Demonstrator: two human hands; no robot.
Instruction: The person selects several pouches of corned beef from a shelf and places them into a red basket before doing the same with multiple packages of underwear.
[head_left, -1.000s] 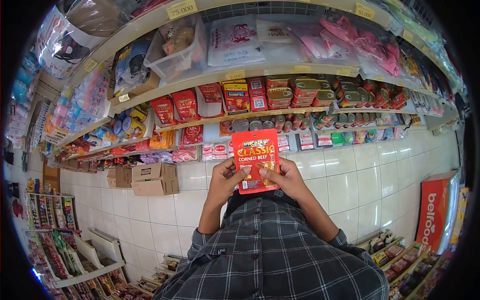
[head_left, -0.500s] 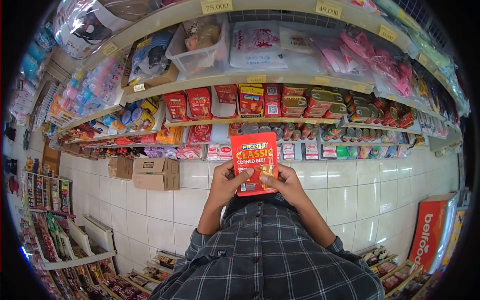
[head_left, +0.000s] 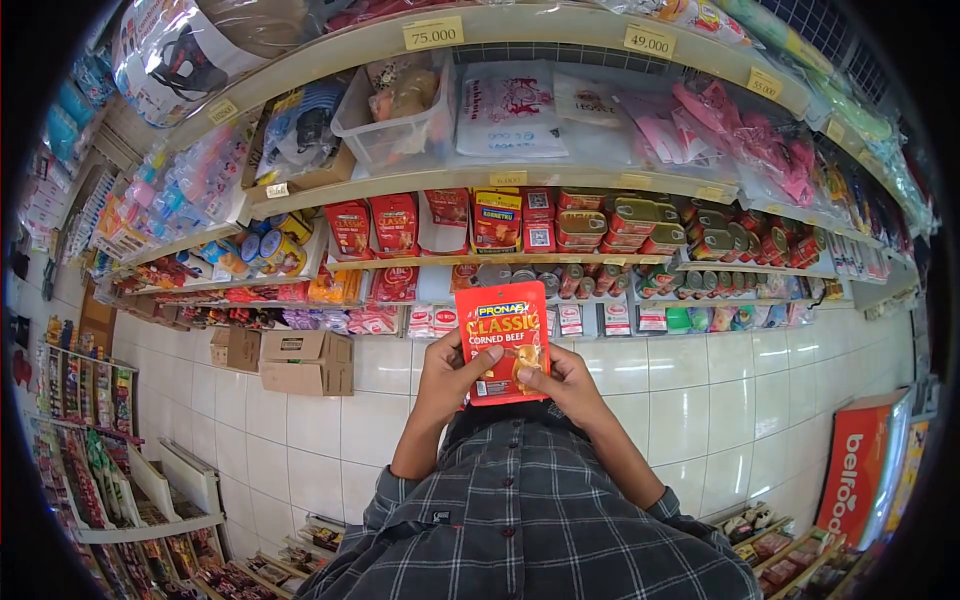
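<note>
Red pouch of corned beef (head_left: 503,322), printed PRONAS and CLASSIC, held upright in the air before the wearer's torso, tilted slightly to the left. Printed face toward the wearer; a cow shows on its lower right, partly under a thumb. Glare blurs some of the smaller lettering.

Left hand (head_left: 447,372): grip closed on the pouch's left edge, thumb laid flat across the front, other fingers mostly hidden behind. Right hand (head_left: 568,386): grip closed likewise on the lower right edge, thumb on the front near the cow. The two thumbs lie near each other, apart.

Just below the hands, a dark plaid shirt (head_left: 508,520), buttoned down the middle. Pale tiled floor (head_left: 690,385) to both sides.

Beyond the pouch, the shelving. On the shelf behind it, other red pouches (head_left: 394,226) stand left of a yellow-and-blue packet (head_left: 496,222); stacked tins (head_left: 636,224) farther right. Next shelf up: a clear plastic bin (head_left: 400,130), a white printed bag (head_left: 508,115) and bundled pink plastic (head_left: 748,135). Above that, a price tag (head_left: 433,33) reading 75.000.

Open cardboard box (head_left: 306,364) on the floor, left. Far right, a red box (head_left: 862,460) with white lettering.
</note>
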